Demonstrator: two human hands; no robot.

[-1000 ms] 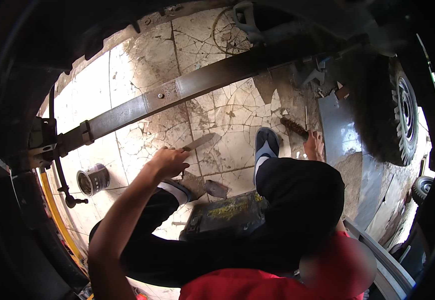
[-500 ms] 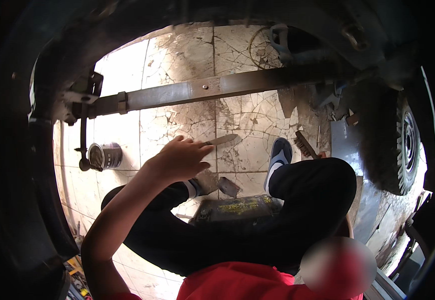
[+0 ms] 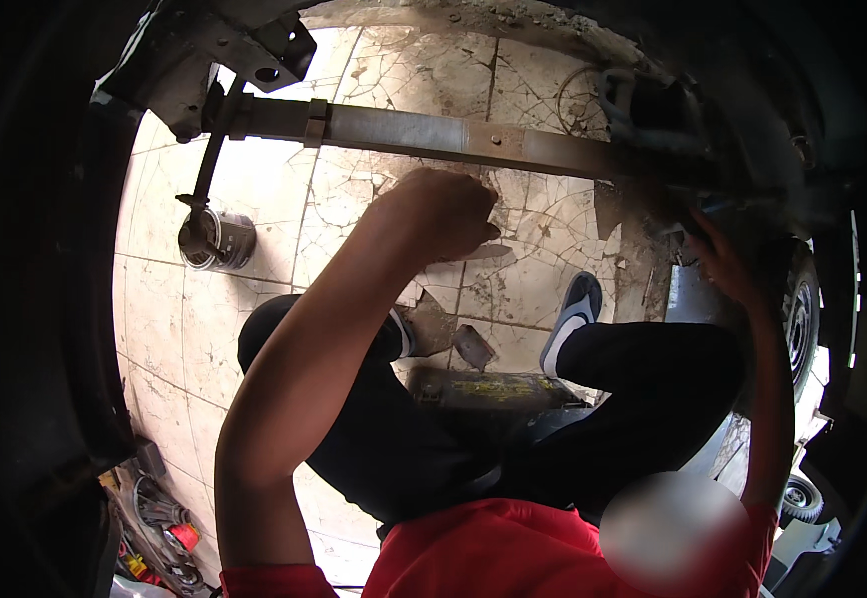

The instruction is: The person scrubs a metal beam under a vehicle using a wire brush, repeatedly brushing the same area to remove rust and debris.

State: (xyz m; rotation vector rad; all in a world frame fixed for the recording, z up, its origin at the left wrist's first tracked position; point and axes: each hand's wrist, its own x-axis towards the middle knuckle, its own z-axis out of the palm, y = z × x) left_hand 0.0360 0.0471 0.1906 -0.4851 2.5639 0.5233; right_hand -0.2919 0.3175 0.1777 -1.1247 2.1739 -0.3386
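Note:
My left hand (image 3: pixel 443 214) is just under the long flat metal bar (image 3: pixel 394 132), its thumb apart from bent fingers and nothing visible in it. Below it a flat blade (image 3: pixel 490 252) lies on the tiles, its other end hidden by the hand. My right hand (image 3: pixel 724 261) is raised near the bar's right end, closed around the brush (image 3: pixel 691 225); its bristle end is lost in the dark.
A dark can (image 3: pixel 232 239) stands at left beneath a hanging rod (image 3: pixel 216 149). A dark case (image 3: pixel 493 389) sits between my legs. A broken flat piece (image 3: pixel 473 346) lies near my foot. A tyre (image 3: pixel 800 309) is at right, and tools (image 3: pixel 159 528) lie lower left.
My right hand has come up from the floor with the brush, toward the bar's right end. The left hand has risen from beside the blade toward the bar. The view has shifted.

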